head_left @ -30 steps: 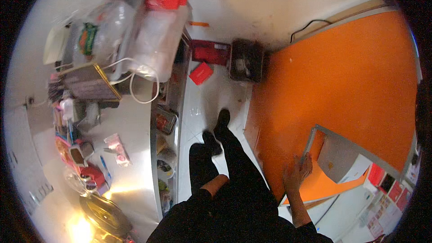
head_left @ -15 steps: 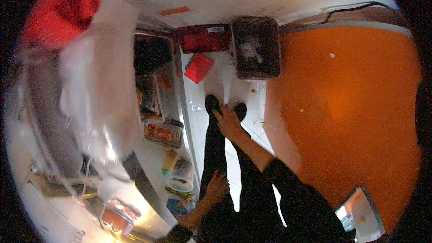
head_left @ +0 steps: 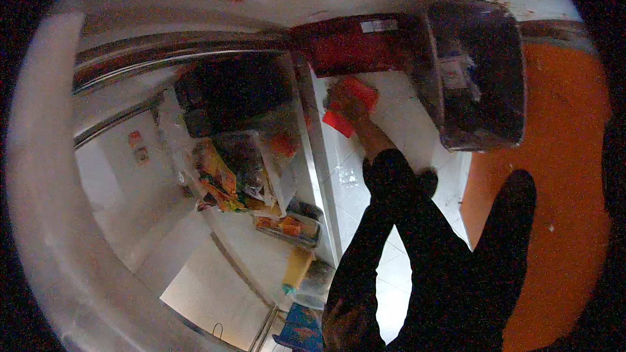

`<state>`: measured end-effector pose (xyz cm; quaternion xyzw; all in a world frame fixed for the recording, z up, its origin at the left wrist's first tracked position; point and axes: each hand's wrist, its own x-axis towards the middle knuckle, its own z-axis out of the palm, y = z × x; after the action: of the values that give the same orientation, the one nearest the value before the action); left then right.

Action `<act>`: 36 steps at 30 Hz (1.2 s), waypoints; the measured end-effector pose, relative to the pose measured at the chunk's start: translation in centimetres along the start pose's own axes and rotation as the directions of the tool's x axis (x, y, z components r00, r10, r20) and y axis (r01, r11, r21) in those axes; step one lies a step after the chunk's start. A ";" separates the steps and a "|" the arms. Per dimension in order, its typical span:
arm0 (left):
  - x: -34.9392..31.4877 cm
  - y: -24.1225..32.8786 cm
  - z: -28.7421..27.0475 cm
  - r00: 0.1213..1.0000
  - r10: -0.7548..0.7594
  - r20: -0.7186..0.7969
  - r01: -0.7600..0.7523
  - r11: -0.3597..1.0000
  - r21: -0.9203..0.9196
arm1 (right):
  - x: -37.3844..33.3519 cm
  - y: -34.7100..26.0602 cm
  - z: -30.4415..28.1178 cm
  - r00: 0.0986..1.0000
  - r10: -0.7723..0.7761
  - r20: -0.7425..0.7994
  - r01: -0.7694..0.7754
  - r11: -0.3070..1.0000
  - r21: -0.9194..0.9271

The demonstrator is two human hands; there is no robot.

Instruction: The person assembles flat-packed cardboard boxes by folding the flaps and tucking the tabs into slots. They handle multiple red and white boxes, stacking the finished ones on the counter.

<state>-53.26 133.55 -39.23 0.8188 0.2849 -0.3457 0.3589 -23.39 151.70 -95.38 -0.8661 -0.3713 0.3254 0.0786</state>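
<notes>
My right hand (head_left: 351,100) reaches down to the floor and lies across a flat red piece (head_left: 337,124), its fingers over the middle and far edge. Red shows on both sides of the hand; whether it is cloth or a packet I cannot tell. My left hand (head_left: 352,327) is low in the view, dim against my dark trouser leg, its fingers hard to make out. Just beyond the red piece stands a dark red crate (head_left: 355,52) against the wall. A dark bin (head_left: 479,85) with some whitish litter inside stands to its right.
On the left is a compartment holding a clear tub with colourful packets (head_left: 225,176), a tray of orange food (head_left: 287,225), a yellow pack (head_left: 298,267) and a blue packet (head_left: 300,326). White tiles (head_left: 394,267) and an orange floor area (head_left: 574,221) lie below.
My right hand has stretched forward onto the red piece. The view has moved closer and leftward. The large pale bundle and bright red thing on the left have gone out of sight.
</notes>
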 end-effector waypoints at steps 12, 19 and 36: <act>-2.3 -0.9 0.8 0.989 -0.017 -0.148 0.006 0.997 -0.077 | -19.7 -6.5 -19.3 0.985 -0.040 0.167 -0.078 0.762 0.643; -4.1 1.5 1.4 0.830 -0.418 -0.369 -0.040 0.615 -0.787 | -41.4 -6.5 -19.0 0.950 -0.136 0.280 -0.264 -0.828 0.495; -15.6 21.9 -23.4 0.951 0.299 0.077 0.001 0.246 -0.969 | -76.0 -9.7 -57.3 0.945 -0.182 -0.273 0.305 0.182 0.935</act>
<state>-38.47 135.85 -6.87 0.4051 0.3092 -0.1638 0.8446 -32.48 111.91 -8.88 -0.5727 -0.2170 0.4241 0.6671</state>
